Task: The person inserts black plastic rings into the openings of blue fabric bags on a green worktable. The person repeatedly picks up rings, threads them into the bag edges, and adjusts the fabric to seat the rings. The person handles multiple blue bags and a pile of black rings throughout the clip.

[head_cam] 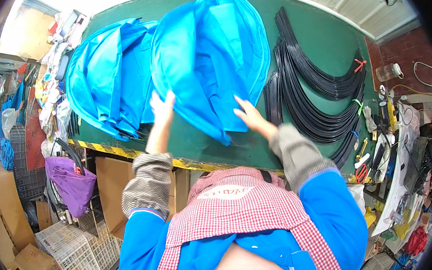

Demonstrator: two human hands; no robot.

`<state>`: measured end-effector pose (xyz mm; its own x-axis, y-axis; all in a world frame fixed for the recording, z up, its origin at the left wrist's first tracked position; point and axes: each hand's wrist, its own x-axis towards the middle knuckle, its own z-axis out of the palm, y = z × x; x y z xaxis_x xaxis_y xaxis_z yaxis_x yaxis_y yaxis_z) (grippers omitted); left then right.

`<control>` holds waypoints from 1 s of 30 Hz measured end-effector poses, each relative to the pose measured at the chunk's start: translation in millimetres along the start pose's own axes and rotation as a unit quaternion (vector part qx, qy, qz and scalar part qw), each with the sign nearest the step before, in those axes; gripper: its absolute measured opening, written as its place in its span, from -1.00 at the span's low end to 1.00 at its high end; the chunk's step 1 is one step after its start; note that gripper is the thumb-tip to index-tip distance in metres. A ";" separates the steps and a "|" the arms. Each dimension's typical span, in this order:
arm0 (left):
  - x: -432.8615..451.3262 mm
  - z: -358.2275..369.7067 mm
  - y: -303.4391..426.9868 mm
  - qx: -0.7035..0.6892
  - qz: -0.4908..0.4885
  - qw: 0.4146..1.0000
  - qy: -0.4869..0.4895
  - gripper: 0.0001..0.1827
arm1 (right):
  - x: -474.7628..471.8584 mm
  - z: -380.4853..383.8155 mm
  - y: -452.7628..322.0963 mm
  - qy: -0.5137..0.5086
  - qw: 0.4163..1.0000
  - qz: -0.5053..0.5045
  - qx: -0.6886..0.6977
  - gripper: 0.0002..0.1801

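A bright blue fabric piece (214,69) with a curved, stiff-looking rim stands loosely folded on the green tabletop (197,140). At its left edge is my left hand (162,108), blurred, with thumb and fingers apart. My right hand (252,115) lies by its lower right side, fingers spread, and seems to grip nothing. Whether either hand touches the cloth is hard to tell. To the left, a second blue fabric piece (106,75) lies crumpled within a similar curved rim, partly behind the first.
Several bundles of thin black rods (314,114) curve across the table's right side, held by coloured ties. Red-handled scissors (361,173) lie at the right edge. Yellow-black tape (105,147) marks the front edge. A purple fabric item (71,182) hangs left, above plastic crates (72,251).
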<state>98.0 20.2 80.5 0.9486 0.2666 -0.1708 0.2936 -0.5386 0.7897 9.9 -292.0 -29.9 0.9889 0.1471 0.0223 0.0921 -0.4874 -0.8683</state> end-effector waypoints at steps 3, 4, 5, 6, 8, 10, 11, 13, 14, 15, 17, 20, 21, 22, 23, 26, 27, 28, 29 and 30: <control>-57.7 71.3 -58.6 -0.329 -0.352 0.808 -0.339 0.09 | -68.5 -16.9 -35.6 -0.049 0.898 0.360 0.247 -0.38; -68.2 94.2 -57.8 -0.367 -0.356 0.791 -0.336 0.02 | -87.0 -14.8 -38.0 -0.074 0.895 0.359 0.254 -0.37; -78.6 103.7 -41.2 -0.389 -0.313 0.797 -0.341 0.01 | -102.0 -10.2 -38.3 -0.100 0.890 0.360 0.263 -0.36; -82.5 110.8 -30.1 -0.454 -0.322 0.769 -0.314 -0.01 | -103.4 -7.0 -54.2 -0.065 0.919 0.312 0.231 -0.43; -77.4 124.1 -25.2 -0.524 -0.350 0.736 -0.247 -0.07 | -96.9 -12.5 -73.5 0.106 0.900 0.341 0.250 -0.51; -52.0 135.5 -30.4 -0.520 -0.382 0.736 -0.205 -0.25 | -81.6 -16.3 -82.3 0.315 0.920 0.230 0.042 -0.61; -45.3 134.1 -34.4 -0.499 -0.393 0.750 -0.182 -0.28 | -76.8 -22.7 -86.3 0.338 0.919 0.188 -0.074 -0.54; -37.1 136.5 -26.9 -0.454 -0.414 0.776 -0.140 -0.31 | -58.2 -33.9 -113.2 0.316 0.934 0.005 -0.165 -0.55; -59.2 120.6 24.6 -0.402 -0.384 0.827 -0.088 -0.35 | -61.0 -29.3 -103.3 0.206 0.970 0.023 -0.126 -0.62; -58.2 124.9 7.9 -0.505 -0.252 0.824 -0.043 -0.17 | -55.9 -23.1 -109.8 0.018 0.978 0.145 -0.151 -0.67; -61.9 102.7 33.1 -0.510 -0.095 0.853 0.052 -0.13 | -59.1 -0.6 -135.7 0.025 0.985 0.108 -0.129 -0.73; -46.4 -11.3 80.8 -0.491 0.075 0.855 0.148 -0.06 | -63.4 -5.6 -171.5 -0.006 0.997 0.019 -0.068 -0.80; -19.4 -50.3 63.9 -0.420 0.132 0.872 0.213 -0.13 | -71.7 -9.3 -160.6 -0.001 0.995 0.005 -0.096 -0.79; -2.4 -91.0 47.1 -0.354 0.127 0.891 0.253 -0.20 | -81.2 -18.3 -137.4 0.006 0.992 -0.008 -0.124 -0.79; 5.8 -128.9 38.6 -0.340 0.081 0.894 0.280 -0.31 | -94.4 -27.3 -114.8 0.028 0.992 0.045 -0.116 -0.80; 70.8 -216.9 -71.5 -0.196 0.075 0.912 0.351 -0.46 | -145.4 -56.3 -60.8 0.152 0.961 0.203 -0.106 -0.79; 89.9 -231.0 -127.0 -0.083 0.043 0.925 0.369 -0.45 | -162.4 -66.8 -53.0 0.139 0.943 0.275 -0.127 -0.81; 103.6 -230.5 -169.7 -0.056 0.036 0.927 0.369 -0.44 | -185.8 -73.5 -40.3 0.146 0.937 0.238 -0.210 -0.78; 114.5 -219.4 -189.5 -0.030 0.037 0.929 0.366 -0.43 | -209.6 -74.8 -26.1 0.155 0.922 0.202 -0.291 -0.72; 114.2 -201.7 -181.6 0.024 -0.054 0.938 0.342 -0.37 | -232.1 -74.7 -22.4 0.105 0.902 0.220 -0.358 -0.55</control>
<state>129.1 309.7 36.5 0.6193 0.7635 0.1830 0.4045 -0.5100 0.7591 -212.9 -379.5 21.4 0.9418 -0.3247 -0.0875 -0.3361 -0.9004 -0.2763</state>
